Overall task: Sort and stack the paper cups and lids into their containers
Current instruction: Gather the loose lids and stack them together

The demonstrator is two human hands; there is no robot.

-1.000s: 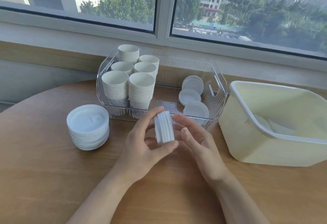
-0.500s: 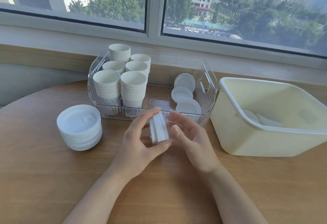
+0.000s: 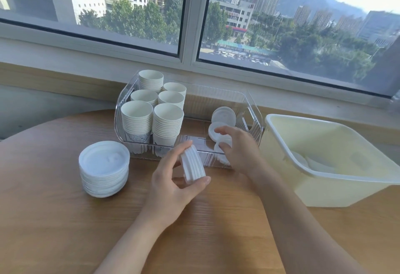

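Bare forearms and hands, no sleeves or jewellery visible

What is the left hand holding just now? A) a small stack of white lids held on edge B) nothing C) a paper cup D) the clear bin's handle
A: the left hand grips a small stack of white lids edge-on between thumb and fingers.

Round wooden table [image 3: 54, 219], sunlit window [image 3: 129, 9]
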